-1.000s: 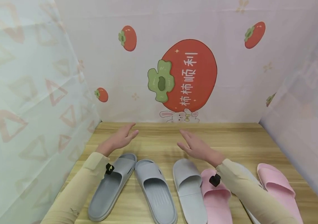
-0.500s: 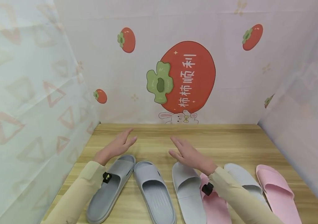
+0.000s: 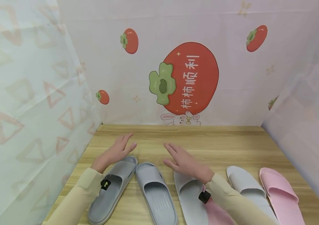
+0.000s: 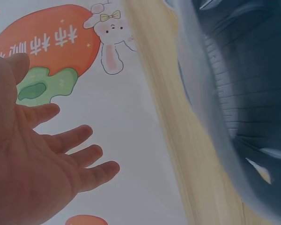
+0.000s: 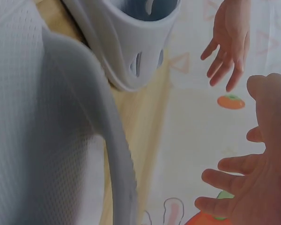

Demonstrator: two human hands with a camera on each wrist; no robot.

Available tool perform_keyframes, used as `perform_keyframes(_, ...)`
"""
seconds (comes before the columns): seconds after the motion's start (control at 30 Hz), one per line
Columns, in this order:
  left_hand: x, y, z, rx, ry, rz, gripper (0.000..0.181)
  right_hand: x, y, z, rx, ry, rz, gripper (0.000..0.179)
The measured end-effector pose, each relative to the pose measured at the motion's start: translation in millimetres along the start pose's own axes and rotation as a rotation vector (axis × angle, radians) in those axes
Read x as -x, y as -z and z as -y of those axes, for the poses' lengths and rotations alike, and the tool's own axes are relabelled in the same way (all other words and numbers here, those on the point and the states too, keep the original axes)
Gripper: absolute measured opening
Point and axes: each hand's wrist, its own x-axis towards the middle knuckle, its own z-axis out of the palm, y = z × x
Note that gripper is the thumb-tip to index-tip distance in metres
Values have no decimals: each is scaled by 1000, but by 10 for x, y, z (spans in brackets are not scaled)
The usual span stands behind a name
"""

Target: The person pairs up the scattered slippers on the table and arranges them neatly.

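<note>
My left hand [image 3: 115,152] hovers over the toe of a grey slipper [image 3: 110,195], its fingers extended and holding nothing. A second grey slipper [image 3: 159,200] lies to the right of that one. Palm turned inward, my right hand [image 3: 186,164] is above the toe of a light grey slipper [image 3: 194,203] and covers part of it. Beneath the right forearm a pink slipper [image 3: 216,214] is mostly hidden. The left wrist view has the spread left fingers [image 4: 82,138] beside a large, close slipper [image 4: 253,103]. Both hands [image 5: 250,178] appear in the right wrist view, apart from each other.
Another light grey slipper [image 3: 245,181] and a pink slipper [image 3: 283,193] lie at the right of the wooden surface [image 3: 212,140]. A white back wall [image 3: 120,72] with persimmon prints and patterned side walls [image 3: 35,125] enclose it.
My right hand has moved left and toward me, from above the wood to over the light grey slipper. My left hand has drawn slightly nearer. The slippers stay put.
</note>
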Motion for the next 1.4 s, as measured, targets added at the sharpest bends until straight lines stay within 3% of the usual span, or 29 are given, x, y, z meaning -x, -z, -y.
perform_keyframes(0.17, 68, -40, 16, 18, 2, -16, 67, -15, -48, 98, 14, 34, 11, 72)
perform_keyframes(0.37, 132, -73, 63, 32, 16, 4, 67, -16, -115, 186, 20, 17, 38, 72)
perform_keyframes(0.57, 228, -57, 104, 19, 46, 7, 65, -60, -196, 297, -25, 44, 67, 72)
perform_keyframes(0.77, 252, -77, 105, 9, 37, 9, 64, -66, -262, 367, -18, 42, 85, 71)
perform_keyframes(1.0, 314, -110, 103, 0, 61, 17, 65, -92, -376, 443, 6, 78, 104, 72)
perform_keyframes(1.2, 339, -136, 79, -18, 42, 15, 65, -115, -467, 515, 34, 119, 114, 70)
perform_keyframes(1.4, 380, -150, 72, -28, 61, 54, 62, -111, -512, 563, 38, 127, 163, 71)
